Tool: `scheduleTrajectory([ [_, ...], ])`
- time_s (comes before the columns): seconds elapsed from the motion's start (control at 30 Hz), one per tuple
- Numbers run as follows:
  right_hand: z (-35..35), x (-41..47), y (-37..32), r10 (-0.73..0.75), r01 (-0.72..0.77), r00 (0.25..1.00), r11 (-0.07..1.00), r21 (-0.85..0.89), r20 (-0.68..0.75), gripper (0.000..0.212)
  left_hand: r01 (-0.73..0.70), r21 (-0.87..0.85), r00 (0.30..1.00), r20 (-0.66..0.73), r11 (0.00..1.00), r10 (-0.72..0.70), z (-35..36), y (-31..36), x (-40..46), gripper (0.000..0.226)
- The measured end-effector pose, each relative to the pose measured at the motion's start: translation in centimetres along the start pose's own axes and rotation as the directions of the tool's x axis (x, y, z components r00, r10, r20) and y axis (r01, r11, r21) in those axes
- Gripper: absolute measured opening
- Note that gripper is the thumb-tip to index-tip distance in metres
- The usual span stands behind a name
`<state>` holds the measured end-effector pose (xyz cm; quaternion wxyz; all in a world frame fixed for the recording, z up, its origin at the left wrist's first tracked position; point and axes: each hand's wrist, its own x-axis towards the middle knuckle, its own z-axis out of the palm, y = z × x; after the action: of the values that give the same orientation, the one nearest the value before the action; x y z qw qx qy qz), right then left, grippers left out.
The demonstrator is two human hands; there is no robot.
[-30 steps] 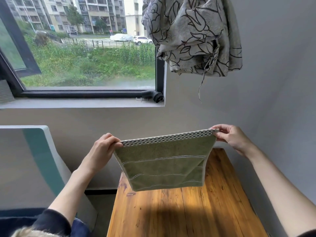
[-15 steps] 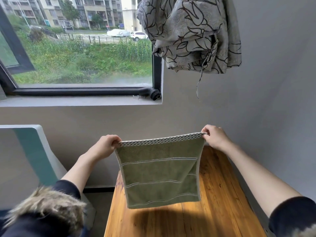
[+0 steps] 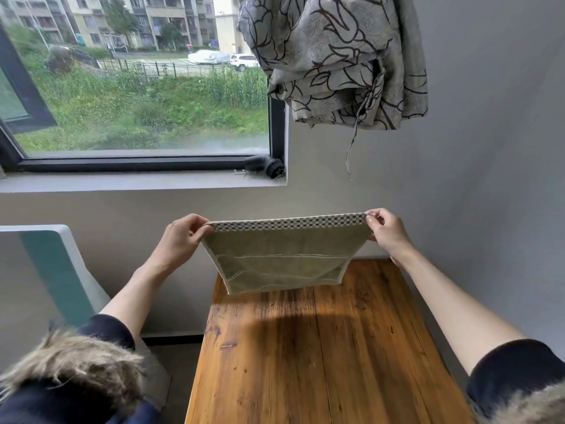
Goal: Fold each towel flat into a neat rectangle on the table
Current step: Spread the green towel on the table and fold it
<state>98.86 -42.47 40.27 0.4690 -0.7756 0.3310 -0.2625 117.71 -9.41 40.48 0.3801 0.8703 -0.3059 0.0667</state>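
A green towel (image 3: 284, 261) with a checkered top border hangs in the air over the far end of the wooden table (image 3: 321, 362). My left hand (image 3: 180, 240) pinches its top left corner. My right hand (image 3: 386, 231) pinches its top right corner. The top edge is pulled taut and level between the hands. The towel's lower edge swings away from me, above the table's far edge, clear of the wood.
A grey wall stands right behind and to the right of the table. A patterned curtain (image 3: 336, 56) hangs bunched above. A small black brush (image 3: 269, 166) lies on the window sill. A white and teal chair back (image 3: 58, 270) stands to the left.
The towel hung straight down half a second ago; now its lower part has swung away from me. Both hands keep their corners and hold them slightly wider apart.
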Motion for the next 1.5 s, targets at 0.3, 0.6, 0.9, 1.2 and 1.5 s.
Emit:
scheduleTrajectory([
  [0.3,0.0,0.2,-0.9,-0.154,0.151,0.986,0.987,-0.062,-0.057,0.022,0.002,-0.084,1.000,-0.014,0.996,-0.003,-0.7,0.7,0.2,0.015],
  [0.6,0.9,0.5,2.6,0.029,-0.028,0.999,0.998,-0.055,0.021,0.018,0.122,-0.049,0.992,0.049,0.991,-0.120,2.3,-1.5,-1.1,0.008],
  [0.9,0.9,-1.4,3.0,-0.024,0.044,0.994,0.981,0.188,-0.110,0.014,0.034,-0.188,0.993,-0.108,0.982,-0.055,1.9,0.0,-3.1,0.003],
  [1.2,1.8,-11.9,15.5,0.186,-0.150,0.970,0.964,-0.218,0.155,0.015,0.264,0.043,0.900,0.348,0.964,-0.262,7.9,-5.5,-15.5,0.006],
  [1.5,1.2,-18.6,21.7,0.517,-0.420,0.807,0.842,-0.337,0.285,0.008,0.491,0.147,0.512,0.749,0.859,-0.421,11.2,-8.4,-23.7,0.014],
])
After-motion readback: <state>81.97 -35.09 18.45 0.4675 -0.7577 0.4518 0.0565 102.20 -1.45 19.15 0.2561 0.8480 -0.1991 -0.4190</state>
